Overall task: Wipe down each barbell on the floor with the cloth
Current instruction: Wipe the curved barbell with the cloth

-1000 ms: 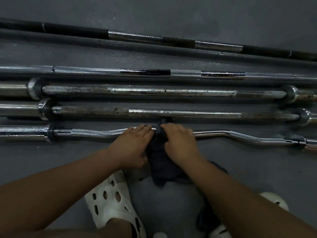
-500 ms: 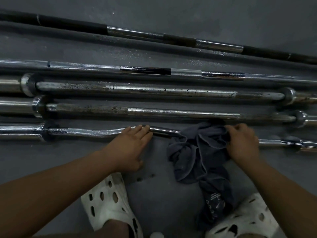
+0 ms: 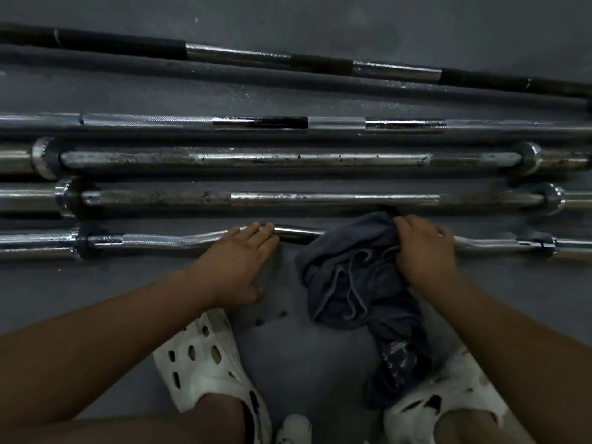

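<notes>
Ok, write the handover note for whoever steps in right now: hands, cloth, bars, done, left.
Left hand: fingers straight, resting on the curved bar.
Right hand: grips the dark cloth, bunched over that bar to the right of the left hand.
Four straight bars lie beyond on the floor; the two nearest look spotted.
Done: cannot tell for any bar.
Left: finish the curved bar, then the straight ones.

Five barbells (image 3: pixel 288 158) lie parallel across the floor (image 3: pixel 304 363), the bent bar (image 3: pixel 166 241) nearest. The cloth (image 3: pixel 352 277) drapes over its middle, with the left hand (image 3: pixel 237 264) on the bar beside it and the right hand (image 3: pixel 426 251) on the cloth.
</notes>
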The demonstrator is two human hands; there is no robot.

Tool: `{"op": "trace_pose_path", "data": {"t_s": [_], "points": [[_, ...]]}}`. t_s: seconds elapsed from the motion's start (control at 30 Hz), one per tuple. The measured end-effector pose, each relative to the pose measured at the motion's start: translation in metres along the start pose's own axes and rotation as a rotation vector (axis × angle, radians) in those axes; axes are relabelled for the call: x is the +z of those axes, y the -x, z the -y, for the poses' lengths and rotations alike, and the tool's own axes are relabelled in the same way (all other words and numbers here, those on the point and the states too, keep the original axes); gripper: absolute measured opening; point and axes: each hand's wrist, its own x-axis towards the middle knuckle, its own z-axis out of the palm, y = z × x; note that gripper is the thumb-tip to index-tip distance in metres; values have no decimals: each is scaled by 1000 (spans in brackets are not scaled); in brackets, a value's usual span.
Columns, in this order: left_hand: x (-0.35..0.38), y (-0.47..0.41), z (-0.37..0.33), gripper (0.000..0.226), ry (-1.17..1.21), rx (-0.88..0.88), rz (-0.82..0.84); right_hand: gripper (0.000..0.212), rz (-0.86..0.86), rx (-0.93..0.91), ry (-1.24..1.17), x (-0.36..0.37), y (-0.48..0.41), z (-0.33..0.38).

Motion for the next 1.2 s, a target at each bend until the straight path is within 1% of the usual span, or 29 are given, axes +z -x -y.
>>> {"op": "trace_pose_path", "data": {"t_s": [0.07,0.1,0.17,0.2,0.27,0.3,0.33,0.37,0.4,0.43,0.47,0.53,0.57,0.63,0.67,0.7,0.73,0.77,0.8,0.83,0.87,0.93,0.97,1.0,1.03,1.07,1.13,1.2], "points": [[5,0,-6,101,-13,-9,3,29,26,29,10,-3,1,37],[6,-1,-7,101,-14,-18,-4,27,60,-11,-6,-6,5,66],[4,-2,-7,99,-17,-19,-14,34,44,-168,-82,-7,11,107],[2,-2,-6,97,-7,-12,-19,40,40,-224,-126,-8,9,108],[-2,-3,-4,91,9,-3,-26,45,53,-257,-92,-11,0,76],[-3,-3,-4,88,-3,-4,-26,46,62,-222,-47,-8,-4,58],[-2,-2,-4,85,-19,-5,-28,46,59,-145,-16,-6,-4,46],[0,-1,-5,83,-32,-9,-28,46,63,-71,-7,-5,-1,46],[2,0,-7,81,-39,-13,-26,48,76,-32,-6,-6,5,60],[4,0,-9,79,-41,-14,-23,53,88,-36,-27,-7,13,83],[7,0,-11,77,-41,-17,-24,62,109,-68,-75,-8,21,108],[7,-1,-9,75,-47,-13,-31,78,175,-198,-144,-14,29,148],[6,-1,-7,73,-43,-6,-31,81,176,-274,-148,-17,28,151],[4,1,-2,70,-29,10,-31,82,100,-378,-142,-12,20,126],[4,1,-1,70,-24,15,-33,80,76,-373,-124,-7,17,105],[5,1,-1,70,-19,15,-35,77,61,-315,-102,-1,16,83],[6,1,-1,71,-14,13,-40,72,55,-212,-96,2,18,66],[7,0,-2,71,-12,8,-46,69,62,-103,-110,2,21,63],[7,-1,-3,72,-11,1,-46,67,84,-17,-131,-3,22,75],[7,-1,-4,72,-11,-2,-37,66,111,26,-155,-8,22,99],[7,-2,-6,72,-10,-1,-32,68,138,4,-190,-13,23,126],[6,-2,-4,71,-12,4,-40,73,183,-141,-243,-18,22,167],[5,-1,-2,71,-6,9,-43,75,179,-238,-230,-20,19,167],[4,0,1,70,4,15,-45,76,148,-322,-209,-21,14,152],[3,1,3,68,13,21,-47,78,118,-359,-172,-15,9,128],[4,2,4,67,16,24,-50,78,87,-330,-115,-6,9,102],[6,2,2,67,11,16,-61,79,78,-141,-83,2,20,74],[8,1,-2,68,3,1,-73,89,181,12,-134,-3,30,102]]}}
